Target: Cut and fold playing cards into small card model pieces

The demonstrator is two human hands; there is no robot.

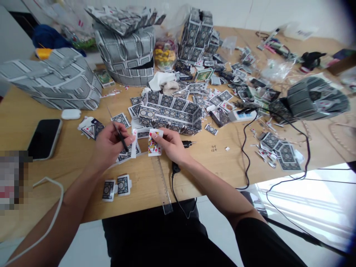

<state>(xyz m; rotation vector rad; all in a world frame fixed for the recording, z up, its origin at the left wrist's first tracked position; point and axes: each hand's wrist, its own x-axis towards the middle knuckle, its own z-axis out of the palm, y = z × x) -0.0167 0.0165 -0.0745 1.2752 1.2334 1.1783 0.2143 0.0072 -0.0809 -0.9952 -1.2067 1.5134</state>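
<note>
My left hand (109, 142) is closed around a slim tool (121, 136) with a black body and a thin pale tip pointing up and away; its exact kind I cannot make out. The same fingertips pinch a narrow white card strip (134, 145). Facing it, my right hand (174, 146) grips a playing card (154, 142), face side up, between thumb and fingers. Just beyond both hands sits an open box woven from folded cards (169, 111). Two folded cards (124, 184) lie near the table's front edge. A clear ruler (164, 189) extends below the right hand.
Larger woven card pieces (125, 55) stand at the back, and another (317, 98) lies right. Loose cards and scraps (219, 98) cover the middle. A phone (45, 138) rests left. A black-handled tool (188, 144) lies by my right hand; black cables (244, 148) cross the right side.
</note>
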